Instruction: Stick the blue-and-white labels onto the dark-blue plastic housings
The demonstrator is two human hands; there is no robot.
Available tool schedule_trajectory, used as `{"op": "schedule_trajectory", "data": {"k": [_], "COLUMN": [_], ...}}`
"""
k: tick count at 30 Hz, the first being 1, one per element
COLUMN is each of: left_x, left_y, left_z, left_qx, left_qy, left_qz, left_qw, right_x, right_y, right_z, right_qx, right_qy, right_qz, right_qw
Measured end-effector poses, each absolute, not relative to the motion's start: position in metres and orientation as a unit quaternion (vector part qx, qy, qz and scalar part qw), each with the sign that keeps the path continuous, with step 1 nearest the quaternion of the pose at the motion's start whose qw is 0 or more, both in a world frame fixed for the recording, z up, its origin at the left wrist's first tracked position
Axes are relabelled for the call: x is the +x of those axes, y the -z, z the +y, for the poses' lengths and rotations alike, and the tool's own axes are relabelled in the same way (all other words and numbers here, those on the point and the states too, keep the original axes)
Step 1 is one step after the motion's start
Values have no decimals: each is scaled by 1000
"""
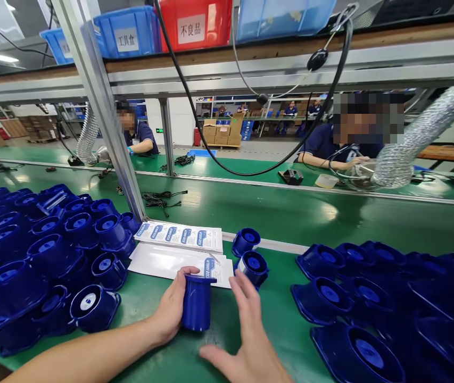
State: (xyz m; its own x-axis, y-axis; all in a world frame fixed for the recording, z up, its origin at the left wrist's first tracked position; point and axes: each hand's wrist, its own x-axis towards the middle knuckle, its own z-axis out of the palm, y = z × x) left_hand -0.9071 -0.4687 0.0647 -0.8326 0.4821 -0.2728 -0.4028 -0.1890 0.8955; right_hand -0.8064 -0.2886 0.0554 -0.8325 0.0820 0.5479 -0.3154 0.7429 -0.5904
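Observation:
My left hand (171,308) is closed around a blue plastic housing (197,306), a cylinder with a flange at its upper end, held over the green bench. My right hand (246,330) is apart from it on the right, thumb and fingers spread, with nothing in it. Just beyond the hands lie a mostly bare label sheet (158,259) and a sheet of blue-and-white labels (179,236). Two more blue housings stand by my right fingertips, a nearer one (254,265) and a farther one (246,240).
Blue housings are heaped on the left (47,250) and grouped on the right (366,298). A metal post (110,117) rises behind the left heap. Black cables (163,201) lie beyond the labels. Across the bench, two people sit near flexible silver ducts (418,138). Bins (197,24) fill the overhead shelf.

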Motion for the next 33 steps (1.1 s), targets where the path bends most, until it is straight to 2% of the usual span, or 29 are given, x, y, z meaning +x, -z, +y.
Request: {"op": "schedule_trajectory", "data": {"k": [3, 5, 8, 11, 14, 20, 24, 33], "left_x": [-910, -910, -909, -907, -904, -904, -905, -905], "left_y": [-64, -63, -66, -71, -74, -69, -68, -68], "left_z": [-471, -471, -470, -470, -472, -475, -475, -475], "left_qx": [33, 24, 25, 42, 65, 87, 94, 98], "left_qy": [-763, -753, -737, -729, -717, -693, -693, -691], "left_qz": [587, 607, 641, 648, 659, 693, 690, 691], "left_qw": [270, 252, 213, 215, 218, 179, 188, 187], "right_x": [-806, -806, -808, -810, -811, -806, -804, -805], "right_y": [-71, -79, -82, -79, -77, -70, -67, -67], "right_z": [-268, -261, -264, -272, -276, -286, -292, -293], "right_qx": [91, 125, 62, -80, -162, -126, -110, -119], "right_qy": [-326, -354, -472, -595, -663, -643, -632, -635], "right_qz": [-841, -809, -780, -738, -697, -727, -733, -735], "right_qw": [423, 453, 406, 308, 220, 207, 226, 205]}}
